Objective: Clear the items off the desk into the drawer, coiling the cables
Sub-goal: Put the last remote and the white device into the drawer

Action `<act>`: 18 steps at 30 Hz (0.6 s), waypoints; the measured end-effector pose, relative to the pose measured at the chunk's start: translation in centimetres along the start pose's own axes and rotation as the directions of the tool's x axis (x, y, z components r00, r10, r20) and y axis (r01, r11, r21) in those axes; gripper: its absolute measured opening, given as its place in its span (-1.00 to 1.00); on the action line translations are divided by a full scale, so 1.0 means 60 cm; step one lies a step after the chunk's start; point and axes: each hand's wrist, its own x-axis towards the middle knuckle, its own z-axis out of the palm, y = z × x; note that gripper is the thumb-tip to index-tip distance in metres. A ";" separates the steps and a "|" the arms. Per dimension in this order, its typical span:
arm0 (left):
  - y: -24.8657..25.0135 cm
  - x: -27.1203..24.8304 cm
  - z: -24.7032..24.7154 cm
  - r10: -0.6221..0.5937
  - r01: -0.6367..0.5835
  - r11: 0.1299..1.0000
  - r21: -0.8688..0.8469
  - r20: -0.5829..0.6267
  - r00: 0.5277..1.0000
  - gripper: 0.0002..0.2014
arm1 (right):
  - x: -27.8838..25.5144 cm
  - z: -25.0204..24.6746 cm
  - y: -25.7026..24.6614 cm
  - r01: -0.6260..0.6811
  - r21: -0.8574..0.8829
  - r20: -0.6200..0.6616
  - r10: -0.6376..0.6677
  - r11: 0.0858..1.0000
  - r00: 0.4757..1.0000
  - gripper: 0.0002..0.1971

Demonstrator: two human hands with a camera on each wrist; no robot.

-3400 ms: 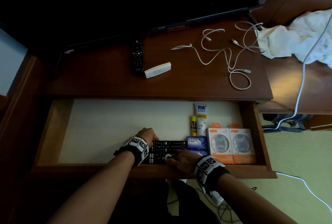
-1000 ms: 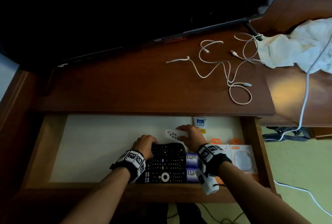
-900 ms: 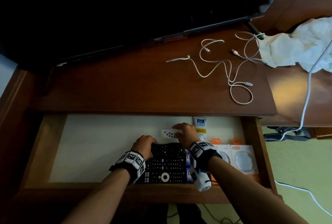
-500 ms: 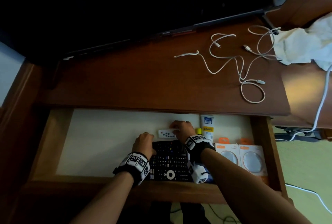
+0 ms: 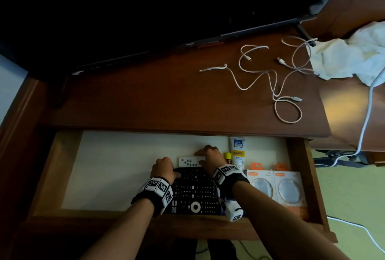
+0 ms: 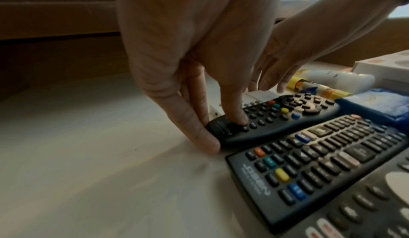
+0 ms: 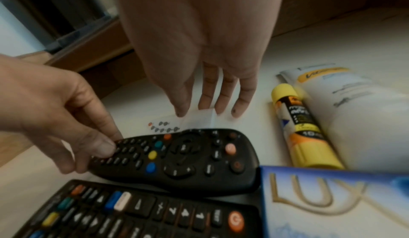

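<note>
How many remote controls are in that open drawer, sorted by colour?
Black: 3, namely the rounded remote, the long remote and the remote with a white ring
White: 1, the white remote
Total: 4

The dark reddish wooden desk looks polished and smooth; the curved black plastic remote is matt, its coloured buttons rubbery; the crumpled white cloth lies at two o'clock.

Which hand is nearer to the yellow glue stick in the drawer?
Right. The right hand rests on the small white remote just beside the glue stick; the left hand grips the curved black remote, farther away.
</note>
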 end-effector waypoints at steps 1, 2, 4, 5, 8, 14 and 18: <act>0.001 -0.001 -0.001 0.000 0.000 1.000 0.012 0.000 1.000 -0.67 | -0.004 -0.002 0.000 -0.001 0.013 -0.007 0.001 1.000 1.000 -0.63; 0.004 -0.002 -0.004 -0.003 0.003 1.000 0.029 -0.001 1.000 -0.66 | -0.009 -0.006 0.001 0.000 0.026 -0.019 0.001 1.000 1.000 -0.63; 0.011 -0.007 -0.012 -0.016 0.017 0.997 0.079 -0.006 1.000 -0.63 | -0.020 -0.014 0.003 0.019 0.054 -0.082 -0.015 0.998 0.997 -0.66; 0.017 -0.010 -0.018 -0.023 0.025 0.994 0.109 -0.020 1.000 -0.63 | -0.026 -0.021 0.005 0.034 0.079 -0.126 -0.024 0.996 0.992 -0.68; 0.051 -0.025 -0.047 0.004 0.013 0.985 0.170 -0.099 0.995 -0.64 | -0.045 -0.057 0.012 0.071 0.166 -0.238 -0.029 0.984 0.971 -0.73; 0.189 -0.059 -0.119 0.159 -0.164 0.986 0.009 -0.293 0.943 -0.74 | -0.092 -0.194 0.039 0.106 0.246 -0.549 0.048 0.963 0.834 -0.85; 0.302 -0.070 -0.164 0.457 -0.542 0.835 -0.096 -0.430 0.779 -0.86 | -0.095 -0.301 0.073 0.073 0.310 -0.738 0.192 0.948 0.648 -0.89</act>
